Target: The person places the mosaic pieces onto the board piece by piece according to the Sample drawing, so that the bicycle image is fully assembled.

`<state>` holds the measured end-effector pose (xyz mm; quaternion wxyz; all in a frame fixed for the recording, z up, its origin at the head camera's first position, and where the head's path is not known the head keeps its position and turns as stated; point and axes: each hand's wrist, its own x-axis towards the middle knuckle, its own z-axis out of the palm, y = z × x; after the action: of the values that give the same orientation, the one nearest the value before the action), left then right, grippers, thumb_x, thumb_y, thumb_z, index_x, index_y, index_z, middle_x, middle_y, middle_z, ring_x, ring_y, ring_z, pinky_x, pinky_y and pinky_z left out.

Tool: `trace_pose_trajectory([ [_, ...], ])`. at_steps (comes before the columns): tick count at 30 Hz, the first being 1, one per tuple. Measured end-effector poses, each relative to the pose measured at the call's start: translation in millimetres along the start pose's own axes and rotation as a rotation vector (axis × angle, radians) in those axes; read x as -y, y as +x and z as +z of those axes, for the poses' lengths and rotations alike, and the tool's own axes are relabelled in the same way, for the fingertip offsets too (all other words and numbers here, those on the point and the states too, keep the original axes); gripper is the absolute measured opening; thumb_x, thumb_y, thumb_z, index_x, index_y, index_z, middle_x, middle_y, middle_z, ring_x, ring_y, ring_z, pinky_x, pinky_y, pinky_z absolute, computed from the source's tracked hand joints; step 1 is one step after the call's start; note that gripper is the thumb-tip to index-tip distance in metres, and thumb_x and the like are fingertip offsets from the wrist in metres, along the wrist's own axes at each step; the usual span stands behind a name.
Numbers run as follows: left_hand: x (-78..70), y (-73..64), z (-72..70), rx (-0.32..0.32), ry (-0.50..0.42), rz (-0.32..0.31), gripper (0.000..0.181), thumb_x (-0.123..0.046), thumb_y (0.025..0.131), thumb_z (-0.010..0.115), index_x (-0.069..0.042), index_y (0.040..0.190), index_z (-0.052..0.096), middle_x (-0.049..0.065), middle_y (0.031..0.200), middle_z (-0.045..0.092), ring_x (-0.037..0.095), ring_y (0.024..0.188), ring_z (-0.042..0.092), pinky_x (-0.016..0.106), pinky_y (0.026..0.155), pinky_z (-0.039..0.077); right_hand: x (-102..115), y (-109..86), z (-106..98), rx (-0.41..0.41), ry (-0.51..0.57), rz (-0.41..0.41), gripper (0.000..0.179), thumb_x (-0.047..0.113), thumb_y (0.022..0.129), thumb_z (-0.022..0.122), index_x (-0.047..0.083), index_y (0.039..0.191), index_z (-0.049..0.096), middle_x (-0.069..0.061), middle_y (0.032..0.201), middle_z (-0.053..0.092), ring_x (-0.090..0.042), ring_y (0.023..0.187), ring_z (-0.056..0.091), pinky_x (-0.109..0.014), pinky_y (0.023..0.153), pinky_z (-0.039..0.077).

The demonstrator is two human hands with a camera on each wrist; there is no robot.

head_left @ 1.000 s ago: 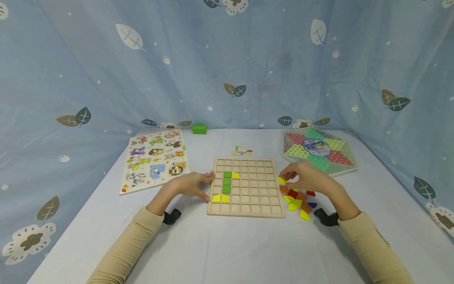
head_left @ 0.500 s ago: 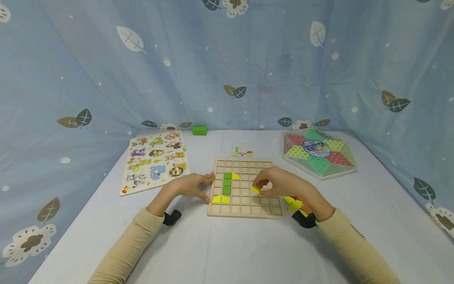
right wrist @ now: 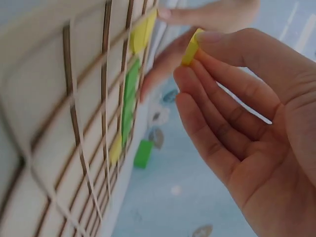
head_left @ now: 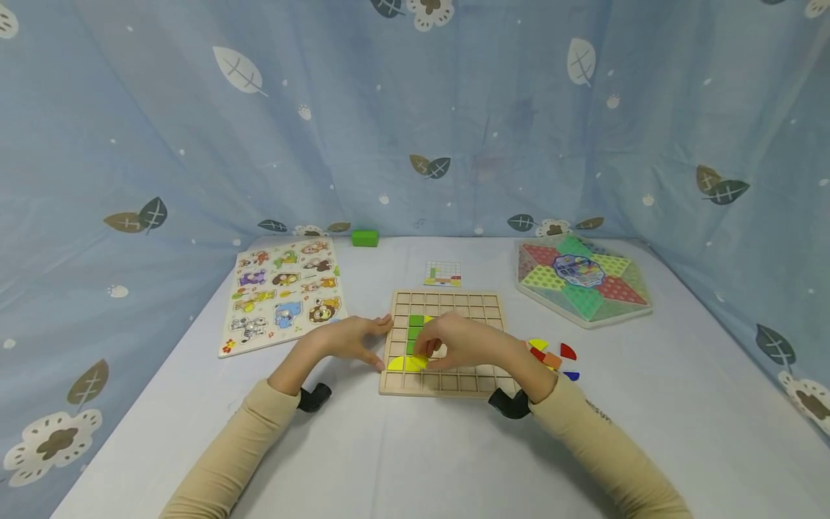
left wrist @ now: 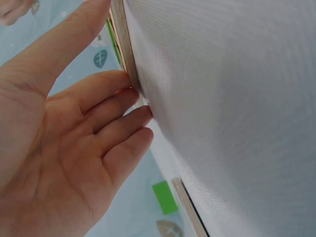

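Observation:
A wooden grid board [head_left: 447,393] lies on the white table. At its left side is my left hand [head_left: 353,339], thumb and fingertips spread along the edge; in the left wrist view its fingers [left wrist: 116,79] are fairly straight beside the wood. My right hand [head_left: 463,342] is over the board's lower left and pinches a yellow quarter-circle piece [right wrist: 191,49] between thumb and fingertips. Below it, two yellow quarter-circle pieces [head_left: 397,365] sit in the grid. Green square pieces [head_left: 416,321] stand in a column above, partly covered by my right hand, with another yellow piece [head_left: 427,318] beside the top one.
Loose red, orange, yellow and blue pieces [head_left: 551,359] lie right of the board, partly behind my right forearm. Behind the board is a small pattern card [head_left: 444,273]. An animal puzzle [head_left: 279,295], a green block [head_left: 365,238] and a hexagonal game board [head_left: 583,277] stand farther back.
My right hand has carried the yellow quarter-circle piece leftward from the loose pieces, across the board, to its lower left. My left hand has stayed at the board's left edge.

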<state>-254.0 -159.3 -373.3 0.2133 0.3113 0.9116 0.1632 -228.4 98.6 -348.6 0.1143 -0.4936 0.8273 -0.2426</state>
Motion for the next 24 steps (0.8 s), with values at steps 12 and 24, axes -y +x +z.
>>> trace_pose_trajectory([
  [12,1.1,0.0,0.6,-0.004,0.027,0.016,0.09,-0.041,0.08,0.075,-0.003,0.149,0.032,0.014,0.155,0.024,0.031,0.142,0.024,0.046,0.113,0.025,18.1,17.2,26.6,-0.051,0.021,0.113,0.015,0.004,0.08,0.076,0.003,0.094,0.073,-0.001,0.087,0.069,-0.014,0.078,0.063,-0.018,0.072,0.051],
  [24,2.6,-0.3,0.0,-0.01,0.017,0.03,0.088,-0.038,0.08,0.076,-0.002,0.149,0.033,0.014,0.155,0.024,0.031,0.142,0.024,0.047,0.112,0.026,18.4,23.4,45.5,-0.103,-0.041,0.085,0.014,0.0,0.08,0.07,0.005,0.092,0.074,0.002,0.076,0.065,-0.004,0.064,0.051,-0.013,0.06,0.044],
])
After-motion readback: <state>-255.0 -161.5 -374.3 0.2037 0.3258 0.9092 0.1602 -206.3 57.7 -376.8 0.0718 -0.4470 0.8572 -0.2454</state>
